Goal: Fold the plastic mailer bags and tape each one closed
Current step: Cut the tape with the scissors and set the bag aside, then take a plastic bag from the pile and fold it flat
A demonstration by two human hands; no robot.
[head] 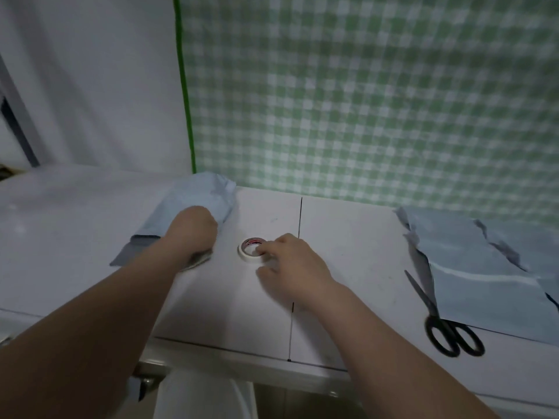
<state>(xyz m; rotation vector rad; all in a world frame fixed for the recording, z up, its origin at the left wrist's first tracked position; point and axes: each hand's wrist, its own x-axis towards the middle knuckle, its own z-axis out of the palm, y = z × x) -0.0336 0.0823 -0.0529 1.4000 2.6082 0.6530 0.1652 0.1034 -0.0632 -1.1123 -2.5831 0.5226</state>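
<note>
Right hand (290,261): fingers (263,248) curled onto the near rim of the tape roll (250,248), which lies flat on the white worktop (348,255); contact seen, but whether they have it pinched or merely rest on it I cannot tell. Left hand (191,231): closed in a loose fist, pressing down on the folded pale-blue bag (193,198) just left of the roll; whether anything is clutched inside the fist I cannot tell. Judged step: fold held down, tape being fetched, so the taping of this bag is not yet done. Next move likely calls for lifting the roll, finding its free end and drawing out a strip while the left hand keeps the fold flat; a slipped fold is the risk. Well apart on the right: unfolded bags (484,285) lying loose, scissors (444,328) at their near edge, blades partly on the pile. Bag contents: none visible; the folded one looks slightly puffed.
</note>
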